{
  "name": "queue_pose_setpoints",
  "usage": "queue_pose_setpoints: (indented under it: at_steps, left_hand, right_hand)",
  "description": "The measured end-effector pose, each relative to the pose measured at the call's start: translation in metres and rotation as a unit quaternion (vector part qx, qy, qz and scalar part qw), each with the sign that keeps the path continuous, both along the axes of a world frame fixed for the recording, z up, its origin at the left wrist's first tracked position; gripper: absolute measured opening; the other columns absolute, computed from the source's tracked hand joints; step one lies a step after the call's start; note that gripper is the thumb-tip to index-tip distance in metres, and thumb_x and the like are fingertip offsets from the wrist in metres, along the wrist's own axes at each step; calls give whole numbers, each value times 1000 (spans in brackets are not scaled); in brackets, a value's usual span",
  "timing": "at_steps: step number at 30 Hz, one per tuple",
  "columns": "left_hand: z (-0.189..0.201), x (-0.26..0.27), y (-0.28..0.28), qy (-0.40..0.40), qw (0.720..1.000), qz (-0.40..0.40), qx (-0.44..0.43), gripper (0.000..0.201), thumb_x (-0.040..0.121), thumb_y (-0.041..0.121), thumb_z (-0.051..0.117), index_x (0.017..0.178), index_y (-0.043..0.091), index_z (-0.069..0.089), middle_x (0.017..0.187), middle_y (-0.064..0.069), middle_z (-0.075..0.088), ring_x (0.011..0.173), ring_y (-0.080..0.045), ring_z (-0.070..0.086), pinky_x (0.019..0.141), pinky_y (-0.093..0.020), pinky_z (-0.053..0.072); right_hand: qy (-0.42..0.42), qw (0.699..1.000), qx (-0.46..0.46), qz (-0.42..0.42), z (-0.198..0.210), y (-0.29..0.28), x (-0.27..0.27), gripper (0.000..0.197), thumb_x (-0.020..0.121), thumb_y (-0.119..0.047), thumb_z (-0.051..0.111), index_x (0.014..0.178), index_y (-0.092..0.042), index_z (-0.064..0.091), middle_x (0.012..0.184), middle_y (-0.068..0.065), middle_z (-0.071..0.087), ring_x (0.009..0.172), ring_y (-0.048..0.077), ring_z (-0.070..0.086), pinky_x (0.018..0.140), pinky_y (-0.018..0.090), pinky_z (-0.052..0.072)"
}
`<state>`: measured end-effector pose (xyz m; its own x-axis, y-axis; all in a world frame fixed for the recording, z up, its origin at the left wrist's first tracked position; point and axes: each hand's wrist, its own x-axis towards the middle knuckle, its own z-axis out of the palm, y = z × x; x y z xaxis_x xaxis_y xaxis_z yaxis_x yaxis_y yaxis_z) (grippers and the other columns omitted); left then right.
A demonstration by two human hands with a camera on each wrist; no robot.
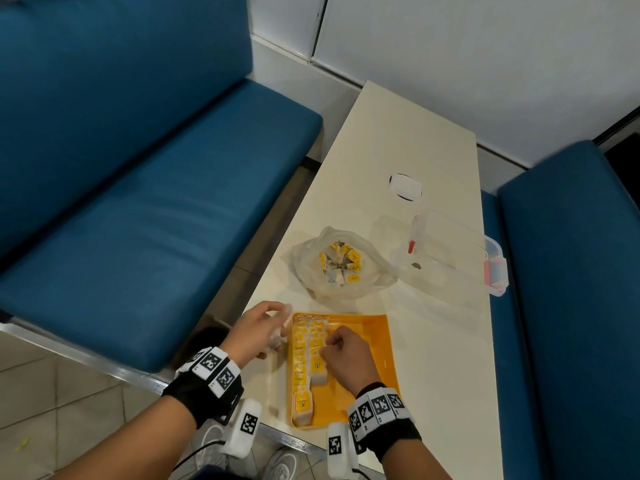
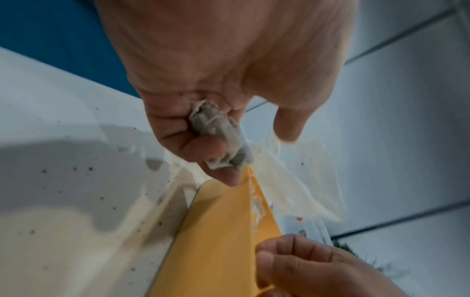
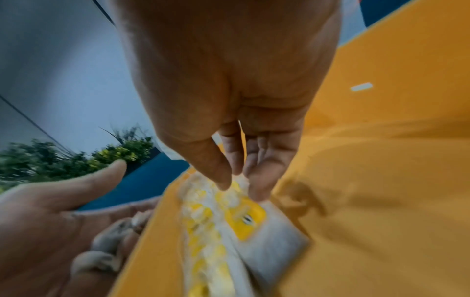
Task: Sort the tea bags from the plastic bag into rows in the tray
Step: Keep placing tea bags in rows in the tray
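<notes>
A yellow tray (image 1: 367, 344) lies at the table's near edge, with two rows of yellow-tagged tea bags (image 1: 304, 358) along its left side. My left hand (image 1: 277, 334) hovers just left of the tray, its fingers curled round a crumpled bunch of tea bags (image 2: 218, 138). My right hand (image 1: 329, 344) is over the second row. Its thumb and fingertips (image 3: 226, 180) pinch the top of a tea bag (image 3: 257, 227) lying at that row's near end. Beyond the tray sits the open plastic bag (image 1: 367, 271), with several tea bags (image 1: 341, 263) inside.
A clear lidded plastic container (image 1: 450, 254) stands right of the bag, and a small white paper (image 1: 405, 187) lies farther back. Blue bench seats (image 1: 156, 209) flank the narrow cream table (image 1: 408, 140). The tray's right half (image 3: 381, 140) holds nothing.
</notes>
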<state>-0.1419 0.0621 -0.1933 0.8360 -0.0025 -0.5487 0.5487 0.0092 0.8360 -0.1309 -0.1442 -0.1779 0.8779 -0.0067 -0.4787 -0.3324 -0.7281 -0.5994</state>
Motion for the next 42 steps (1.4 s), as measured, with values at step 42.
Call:
queue_pose_setpoints:
  at_steps: [42]
  left_hand:
    - [22,1,9,53,974,-24,-218,17,93,5,56,83,14,66,71,-8,58,50,-17,51,39,-17,26]
  right_hand:
    - [-33,960,266,84,60,40,19,33,87,5,64,106,-22,72,97,1,62,67,14,61,52,27,44]
